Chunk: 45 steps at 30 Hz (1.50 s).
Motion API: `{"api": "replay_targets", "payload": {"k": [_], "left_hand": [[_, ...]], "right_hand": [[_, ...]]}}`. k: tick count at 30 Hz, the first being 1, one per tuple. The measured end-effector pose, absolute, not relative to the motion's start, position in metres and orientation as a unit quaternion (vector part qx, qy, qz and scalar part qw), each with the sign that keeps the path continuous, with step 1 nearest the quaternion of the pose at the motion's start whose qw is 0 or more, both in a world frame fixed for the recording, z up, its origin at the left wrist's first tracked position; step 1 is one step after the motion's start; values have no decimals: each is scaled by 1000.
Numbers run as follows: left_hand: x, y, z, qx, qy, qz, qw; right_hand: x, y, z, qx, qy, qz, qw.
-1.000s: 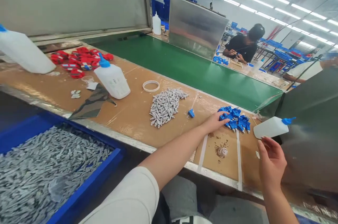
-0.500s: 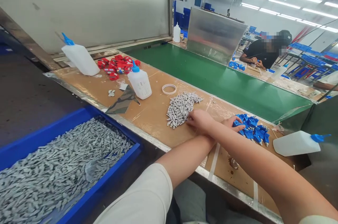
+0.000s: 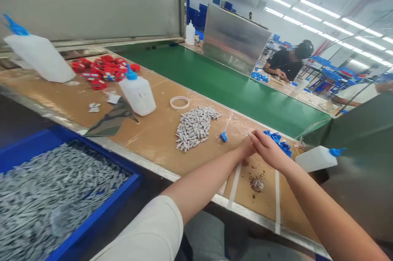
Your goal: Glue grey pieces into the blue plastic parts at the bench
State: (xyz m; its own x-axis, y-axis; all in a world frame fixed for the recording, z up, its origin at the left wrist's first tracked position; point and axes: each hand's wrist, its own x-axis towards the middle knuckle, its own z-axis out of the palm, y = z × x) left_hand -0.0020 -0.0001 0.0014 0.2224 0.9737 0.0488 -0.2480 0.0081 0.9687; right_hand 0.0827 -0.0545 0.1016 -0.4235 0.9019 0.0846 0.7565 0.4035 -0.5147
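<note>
My two hands meet above the brown work surface, between a pile of small grey plastic parts [image 3: 196,125] and a pile of blue plastic parts [image 3: 281,144]. My right hand [image 3: 266,146] is closed, its fingertips pinched together against my left hand. Partly hidden behind it, my left hand [image 3: 246,147] looks closed too. Whatever the fingers hold is too small or covered to make out. A single blue part [image 3: 223,136] lies apart, just right of the grey pile.
White bottles with blue nozzles stand at left [image 3: 39,58] and centre [image 3: 138,95]; another bottle [image 3: 317,159] lies tilted at right. Red parts [image 3: 104,70], a tape ring [image 3: 179,103] and a blue bin [image 3: 123,189] of grey parts are around. Behind runs a green belt [image 3: 215,80]; co-workers sit beyond.
My right hand has left the grey pile and my left hand the blue pile; my crossed forearms have uncrossed and the hands have come together. The lone blue part is now visible. The view has shifted.
</note>
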Motion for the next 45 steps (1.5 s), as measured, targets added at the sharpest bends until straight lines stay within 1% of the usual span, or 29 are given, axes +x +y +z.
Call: {"api": "replay_targets", "payload": {"k": [1, 3, 6, 8, 11, 13, 17, 23, 26, 29, 31, 33, 35, 37, 39, 41, 43, 45], "left_hand": [[-2, 0, 2, 507, 354, 489, 615], [-3, -1, 3, 528, 298, 452, 654], [-7, -2, 4, 502, 246, 403, 725], [-11, -3, 6, 468, 222, 368, 772], [-15, -3, 10, 429, 205, 323, 819], [-17, -2, 12, 416, 201, 310, 831], [-17, -2, 11, 435, 189, 311, 824], [-12, -5, 9, 510, 230, 333, 759], [-12, -6, 9, 548, 271, 338, 716], [-14, -7, 9, 581, 304, 323, 682], [-14, -8, 8, 602, 303, 309, 671], [-15, -8, 7, 617, 287, 293, 671], [-15, -8, 7, 625, 268, 273, 681], [-16, -7, 7, 634, 254, 243, 689], [-17, -7, 7, 639, 254, 212, 694], [-17, -6, 7, 643, 255, 197, 695], [-18, -6, 8, 646, 248, 198, 694], [-18, -5, 7, 647, 239, 206, 694]], "right_hand": [[99, -64, 104, -512, -802, 223, 211], [126, -85, 106, -542, -773, 215, 250], [154, -114, 103, -578, -755, 157, 267], [165, -130, 101, -581, -764, 138, 244], [173, -144, 98, -552, -810, 115, 162], [175, -148, 97, -507, -853, 71, 103], [175, -147, 95, -415, -910, -25, 4], [168, -141, 91, -354, -930, -48, -92], [164, -139, 87, -339, -931, -54, -124], [162, -139, 85, -330, -934, -57, -128], [164, -140, 87, -329, -936, -52, -112], [169, -140, 91, -344, -936, -44, -68], [177, -139, 95, -375, -927, -28, 4], [185, -136, 93, -418, -903, -16, 98], [191, -131, 86, -460, -867, -15, 191], [194, -125, 76, -493, -832, -17, 255], [194, -119, 64, -515, -809, -13, 283], [192, -114, 56, -531, -797, -6, 287]]}}
